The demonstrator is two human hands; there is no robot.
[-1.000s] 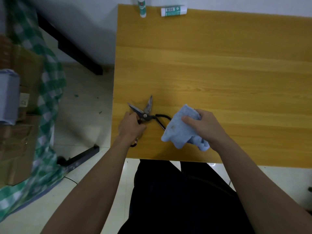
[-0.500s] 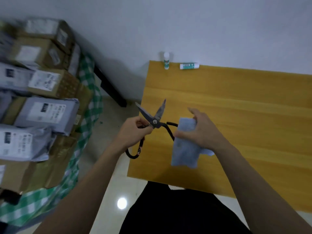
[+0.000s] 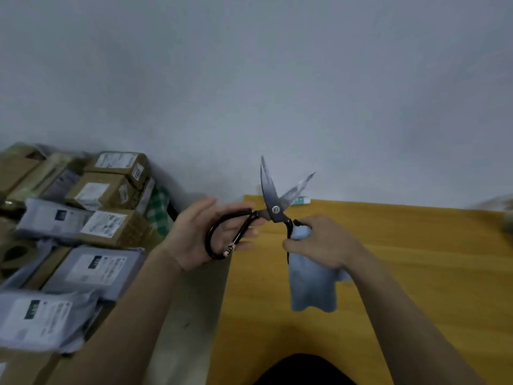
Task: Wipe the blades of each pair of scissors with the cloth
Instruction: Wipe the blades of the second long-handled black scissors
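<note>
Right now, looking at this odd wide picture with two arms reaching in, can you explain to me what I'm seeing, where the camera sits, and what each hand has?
There is no machine here. The camera is worn on a person's head and looks forward and down, so the two bare arms are that person's own.

The left hand holds one black loop handle of a pair of large steel scissors, lifted off the table with the blades spread open and pointing up. The right hand grips a soft light blue cloth together with the other handle; the cloth hangs down below that hand and is not on the blades yet.

Below lies a yellow wooden table, with a white and green glue stick at its far edge. Left, stacked cardboard boxes and grey parcels stand against the wall.
</note>
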